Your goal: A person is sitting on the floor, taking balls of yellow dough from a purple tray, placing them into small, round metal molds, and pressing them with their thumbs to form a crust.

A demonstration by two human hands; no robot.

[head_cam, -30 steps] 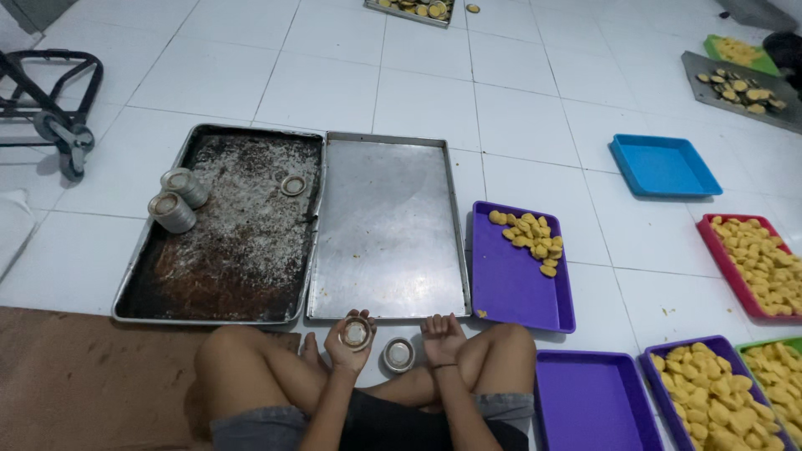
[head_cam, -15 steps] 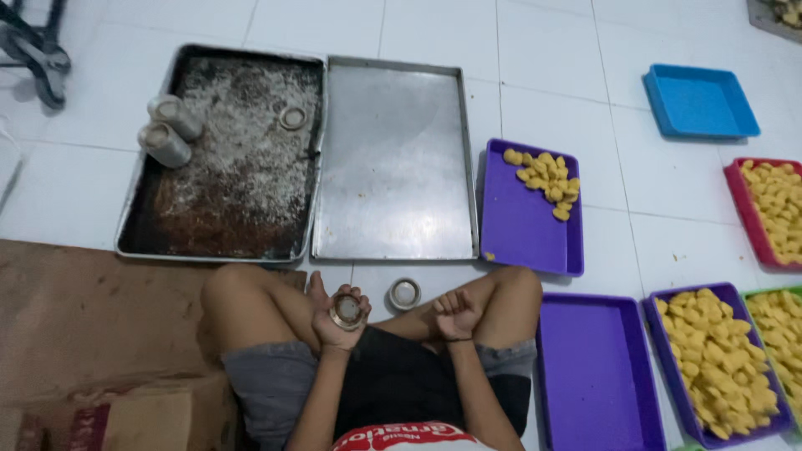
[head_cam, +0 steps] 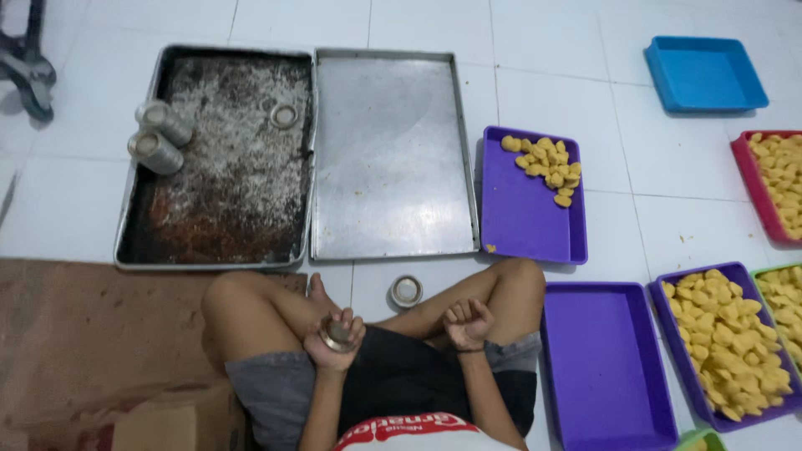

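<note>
Round tin in left hand

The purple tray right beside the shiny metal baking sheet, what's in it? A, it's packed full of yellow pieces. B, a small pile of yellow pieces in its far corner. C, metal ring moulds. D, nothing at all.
B: the purple tray beside the shiny baking sheet holds only a small cluster of yellow pieces in its far right corner, plus a crumb near its front left; the rest of its floor is bare.
</note>
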